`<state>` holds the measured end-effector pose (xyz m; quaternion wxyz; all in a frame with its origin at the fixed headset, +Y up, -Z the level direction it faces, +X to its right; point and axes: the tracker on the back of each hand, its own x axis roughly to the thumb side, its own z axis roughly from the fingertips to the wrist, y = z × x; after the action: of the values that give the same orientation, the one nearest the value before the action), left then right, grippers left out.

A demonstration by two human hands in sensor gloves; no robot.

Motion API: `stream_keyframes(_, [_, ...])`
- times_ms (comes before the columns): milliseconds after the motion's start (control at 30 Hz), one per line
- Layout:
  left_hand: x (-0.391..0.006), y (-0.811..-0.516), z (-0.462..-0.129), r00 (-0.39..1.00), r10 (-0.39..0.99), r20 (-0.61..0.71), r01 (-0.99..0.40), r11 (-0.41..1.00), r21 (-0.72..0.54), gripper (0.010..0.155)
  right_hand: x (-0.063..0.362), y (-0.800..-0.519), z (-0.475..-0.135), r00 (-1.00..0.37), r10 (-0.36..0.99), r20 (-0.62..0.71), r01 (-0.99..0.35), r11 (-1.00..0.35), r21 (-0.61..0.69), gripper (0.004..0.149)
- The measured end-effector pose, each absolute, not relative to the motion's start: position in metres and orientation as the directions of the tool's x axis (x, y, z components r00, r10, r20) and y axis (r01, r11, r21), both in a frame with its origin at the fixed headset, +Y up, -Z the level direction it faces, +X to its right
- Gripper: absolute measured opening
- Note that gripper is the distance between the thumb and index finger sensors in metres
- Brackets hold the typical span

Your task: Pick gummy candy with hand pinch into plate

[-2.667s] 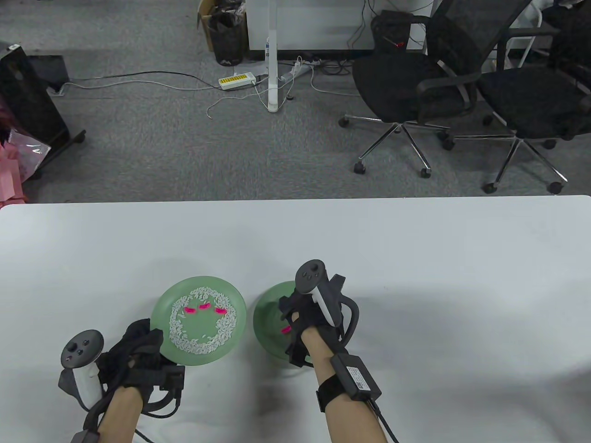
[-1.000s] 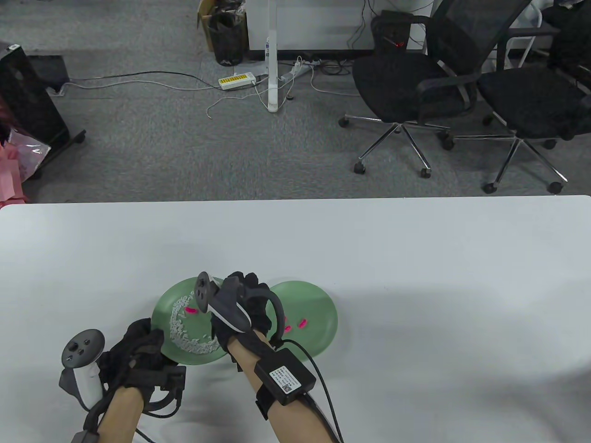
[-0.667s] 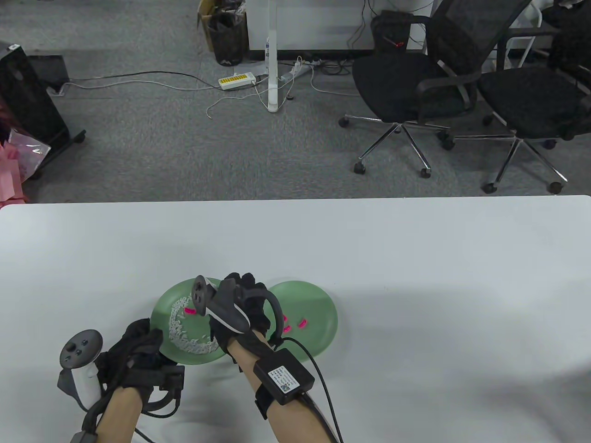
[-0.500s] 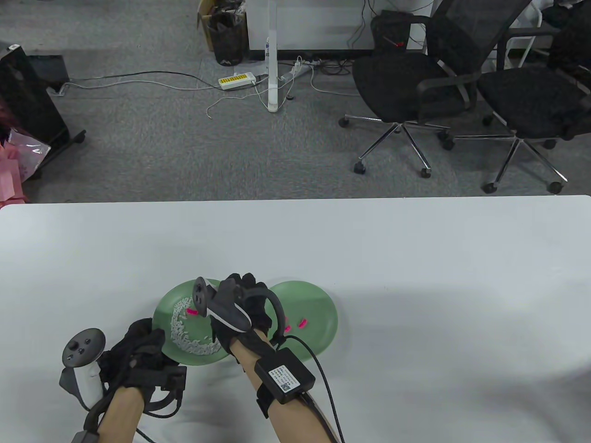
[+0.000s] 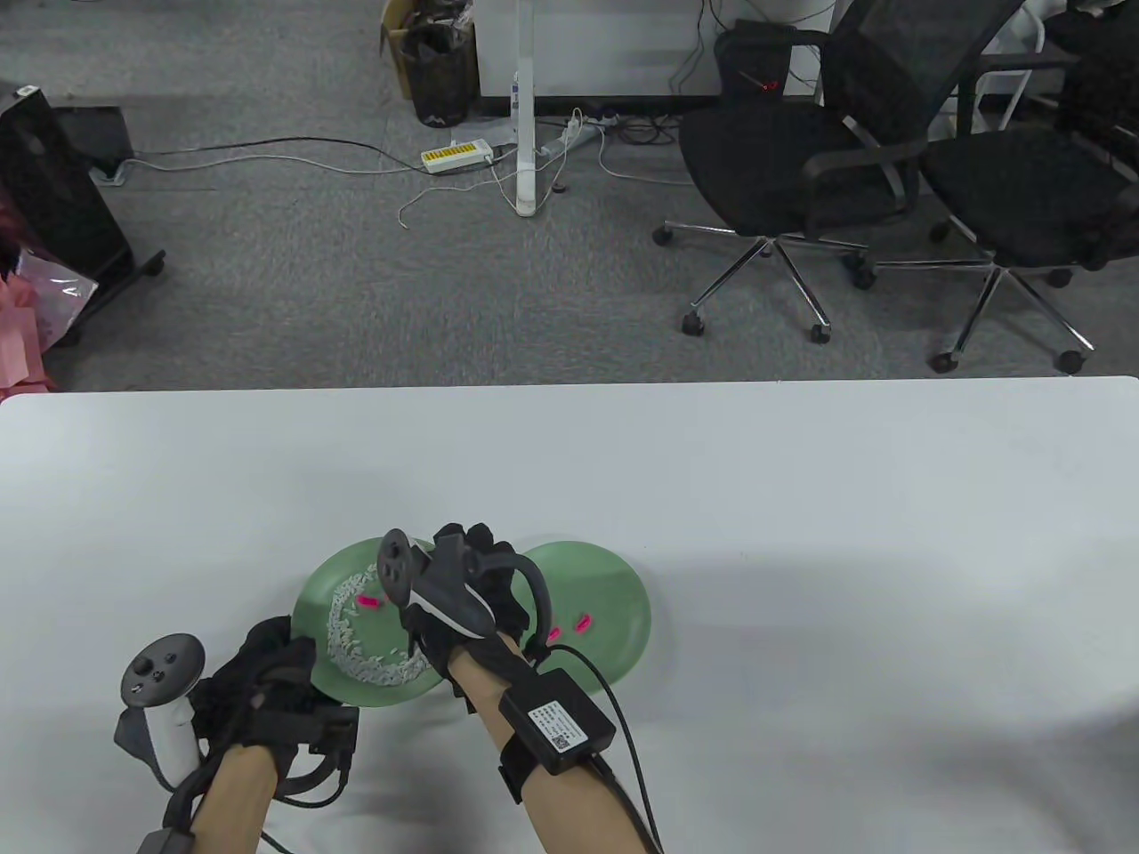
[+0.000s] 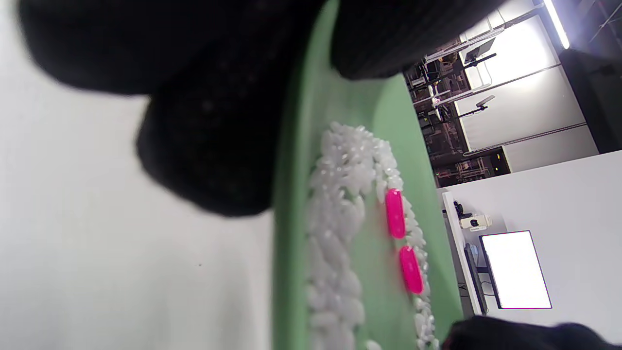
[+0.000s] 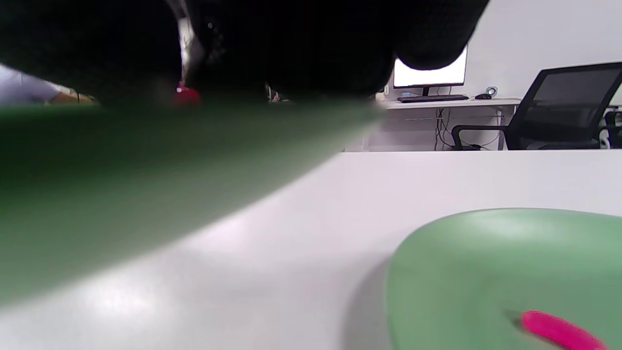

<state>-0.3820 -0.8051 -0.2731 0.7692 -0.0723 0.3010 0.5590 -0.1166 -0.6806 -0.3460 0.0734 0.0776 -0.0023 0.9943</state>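
Observation:
Two green plates lie side by side near the table's front edge. The left plate holds a ring of white rice and pink gummy candies; one shows in the table view. The right plate holds pink candies. My left hand grips the left plate's near-left rim, fingers below and thumb on top. My right hand hovers over the left plate's right side. A pink candy shows at its fingertips, pinched just above the rim.
The white table stretches far back and to the right of the plates. Beyond its far edge are the grey floor, cables and two black office chairs.
My right hand left the right plate, crossed to the left plate and dipped into the rice ring. In the last half second it shifted slightly right. My left hand kept its grip on the rim.

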Motion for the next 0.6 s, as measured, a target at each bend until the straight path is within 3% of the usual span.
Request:
stream_keyframes(300, [-0.386,-0.804,-0.271,0.186,0.813,-0.552,-0.896,0.371,0.244,0.053,-0.05,-0.666,-0.364,-0.958,0.288,0.004,-0.288,-0.957,-0.025,0.044])
stream_keyframes(600, [-0.387,-0.803,-0.272,0.183,0.817,-0.547,-0.899,0.364,0.243,0.053,0.016,-0.72,-0.377,-0.956,0.23,-0.183,-0.246,-0.967,0.067,0.043])
